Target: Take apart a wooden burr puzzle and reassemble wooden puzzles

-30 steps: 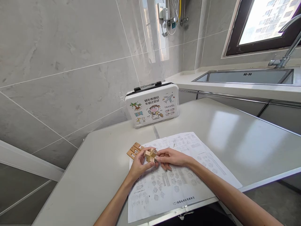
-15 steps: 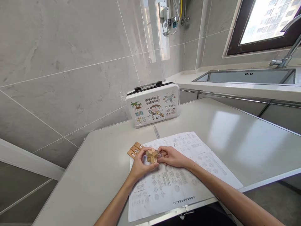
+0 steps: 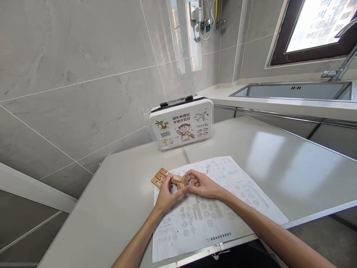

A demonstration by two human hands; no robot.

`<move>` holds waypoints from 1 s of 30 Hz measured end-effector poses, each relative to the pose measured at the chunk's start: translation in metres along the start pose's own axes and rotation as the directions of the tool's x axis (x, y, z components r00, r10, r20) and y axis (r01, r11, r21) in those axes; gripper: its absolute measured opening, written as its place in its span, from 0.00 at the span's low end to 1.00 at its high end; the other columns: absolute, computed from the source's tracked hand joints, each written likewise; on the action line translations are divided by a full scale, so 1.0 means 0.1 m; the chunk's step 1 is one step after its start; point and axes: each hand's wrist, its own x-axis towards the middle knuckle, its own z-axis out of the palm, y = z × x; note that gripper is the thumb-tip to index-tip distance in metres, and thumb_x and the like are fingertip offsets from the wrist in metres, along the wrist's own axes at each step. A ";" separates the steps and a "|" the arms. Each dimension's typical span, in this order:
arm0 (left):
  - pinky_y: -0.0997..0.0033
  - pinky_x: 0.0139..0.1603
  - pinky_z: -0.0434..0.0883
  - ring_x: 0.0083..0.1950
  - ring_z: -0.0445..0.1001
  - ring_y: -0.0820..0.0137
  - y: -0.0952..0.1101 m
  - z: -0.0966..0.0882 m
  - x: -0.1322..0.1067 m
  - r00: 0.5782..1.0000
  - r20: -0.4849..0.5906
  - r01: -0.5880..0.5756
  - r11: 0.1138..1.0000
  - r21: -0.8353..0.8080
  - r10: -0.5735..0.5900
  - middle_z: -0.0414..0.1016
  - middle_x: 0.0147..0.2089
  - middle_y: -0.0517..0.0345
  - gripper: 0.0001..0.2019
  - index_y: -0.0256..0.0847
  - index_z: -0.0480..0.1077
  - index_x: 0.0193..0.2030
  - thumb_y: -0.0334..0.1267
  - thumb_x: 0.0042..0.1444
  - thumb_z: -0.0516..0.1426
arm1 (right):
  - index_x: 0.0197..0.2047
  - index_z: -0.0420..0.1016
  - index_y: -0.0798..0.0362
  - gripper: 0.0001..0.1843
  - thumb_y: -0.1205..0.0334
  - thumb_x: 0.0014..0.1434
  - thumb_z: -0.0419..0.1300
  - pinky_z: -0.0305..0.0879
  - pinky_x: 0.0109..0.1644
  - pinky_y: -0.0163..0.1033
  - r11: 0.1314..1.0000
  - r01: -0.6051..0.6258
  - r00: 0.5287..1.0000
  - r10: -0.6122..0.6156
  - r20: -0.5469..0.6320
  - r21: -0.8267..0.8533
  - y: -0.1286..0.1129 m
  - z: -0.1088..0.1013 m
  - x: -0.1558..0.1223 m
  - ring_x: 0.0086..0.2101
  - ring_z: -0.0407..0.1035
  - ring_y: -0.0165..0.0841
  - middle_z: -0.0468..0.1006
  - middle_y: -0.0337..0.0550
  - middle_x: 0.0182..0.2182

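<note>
Between my two hands is a wooden burr puzzle (image 3: 180,181), made of light interlocking blocks. My left hand (image 3: 166,194) grips its left side, with the thumb along the front and the fingers behind. From the right, my right hand (image 3: 201,184) pinches a block end between thumb and fingers. Just beyond my left hand lies a flat slotted wooden piece (image 3: 160,178), partly over the paper's edge. Beneath both hands is a large printed sheet (image 3: 223,208) with small diagrams. The fingers cover parts of the puzzle.
A white cartoon-printed case (image 3: 182,124) in clear plastic stands at the back of the pale table (image 3: 111,208), near the tiled wall. A counter with a sink (image 3: 295,90) and faucet (image 3: 340,69) is at the right. A metal latch (image 3: 219,255) sits at the table's front edge.
The puzzle has turned and tilted in my hands, so a longer block now shows toward the left. Both hands have shifted slightly while keeping hold. The case and paper stay put.
</note>
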 end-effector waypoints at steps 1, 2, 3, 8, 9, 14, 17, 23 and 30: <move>0.65 0.48 0.70 0.45 0.73 0.63 0.00 0.00 0.00 1.000 -0.005 0.004 1.000 -0.002 -0.004 0.75 0.43 0.56 0.22 0.42 0.69 0.47 0.56 0.57 0.67 | 0.53 0.70 0.47 0.19 0.56 0.61 0.66 0.57 0.31 0.34 1.000 0.002 1.000 -0.002 0.006 -0.006 -0.01 0.00 0.00 0.26 0.62 0.26 0.77 0.37 0.43; 0.66 0.48 0.70 0.45 0.73 0.64 0.00 0.00 0.00 1.000 -0.010 0.007 1.000 -0.006 -0.007 0.74 0.43 0.56 0.22 0.42 0.69 0.46 0.56 0.57 0.67 | 0.56 0.69 0.46 0.21 0.56 0.61 0.66 0.57 0.31 0.34 1.000 -0.001 1.000 0.001 0.010 -0.015 -0.01 -0.01 -0.01 0.26 0.62 0.26 0.77 0.37 0.41; 0.66 0.47 0.70 0.45 0.73 0.64 0.01 0.00 0.00 1.000 -0.015 0.011 1.000 -0.011 -0.011 0.74 0.43 0.56 0.22 0.42 0.69 0.46 0.56 0.57 0.67 | 0.57 0.69 0.46 0.22 0.56 0.61 0.66 0.57 0.32 0.34 1.000 -0.006 1.000 0.006 0.006 -0.024 -0.02 -0.01 -0.01 0.26 0.62 0.27 0.75 0.35 0.39; 0.64 0.49 0.71 0.46 0.73 0.63 0.02 0.01 0.00 0.998 -0.027 0.047 0.999 -0.021 -0.048 0.74 0.44 0.55 0.21 0.42 0.69 0.47 0.55 0.57 0.66 | 0.53 0.75 0.48 0.19 0.49 0.63 0.66 0.57 0.32 0.35 0.997 0.026 0.996 -0.033 -0.085 -0.076 -0.03 -0.04 0.01 0.26 0.59 0.28 0.67 0.32 0.29; 0.64 0.49 0.71 0.46 0.74 0.62 0.02 0.01 0.00 0.998 -0.035 0.051 0.998 -0.024 -0.052 0.74 0.44 0.55 0.22 0.42 0.70 0.48 0.55 0.57 0.67 | 0.51 0.76 0.49 0.18 0.48 0.63 0.65 0.56 0.31 0.35 0.995 0.036 0.994 -0.045 -0.102 -0.088 -0.02 -0.04 0.01 0.26 0.58 0.28 0.67 0.33 0.28; 0.61 0.52 0.72 0.48 0.74 0.61 0.01 0.00 0.02 0.995 -0.087 0.049 0.996 -0.081 -0.056 0.75 0.47 0.52 0.22 0.43 0.70 0.49 0.55 0.57 0.67 | 0.46 0.77 0.50 0.15 0.48 0.64 0.65 0.53 0.29 0.36 0.993 0.041 0.986 -0.057 -0.154 -0.107 0.02 -0.04 0.04 0.24 0.57 0.28 0.69 0.33 0.25; 0.60 0.53 0.72 0.49 0.74 0.61 0.01 0.00 0.03 0.992 -0.110 0.044 0.994 -0.099 -0.055 0.76 0.47 0.52 0.21 0.44 0.70 0.49 0.54 0.57 0.67 | 0.46 0.76 0.49 0.14 0.49 0.64 0.65 0.56 0.29 0.36 0.991 0.046 0.984 -0.066 -0.165 -0.124 0.04 -0.04 0.04 0.23 0.60 0.28 0.75 0.35 0.28; 0.60 0.52 0.72 0.48 0.75 0.61 0.02 0.01 0.01 0.988 -0.146 0.038 0.996 -0.076 -0.049 0.77 0.45 0.54 0.20 0.44 0.71 0.48 0.53 0.57 0.68 | 0.44 0.77 0.49 0.11 0.52 0.63 0.66 0.59 0.31 0.36 0.972 0.078 0.976 -0.120 -0.180 -0.222 0.04 -0.02 0.04 0.25 0.62 0.29 0.79 0.37 0.31; 0.62 0.52 0.72 0.48 0.76 0.62 0.04 0.00 0.04 0.986 -0.162 0.012 0.987 -0.162 -0.039 0.78 0.45 0.53 0.21 0.43 0.71 0.46 0.52 0.54 0.69 | 0.42 0.76 0.49 0.06 0.57 0.63 0.64 0.62 0.31 0.35 0.963 0.092 0.974 -0.140 -0.177 -0.254 0.05 -0.02 0.03 0.26 0.65 0.30 0.76 0.35 0.28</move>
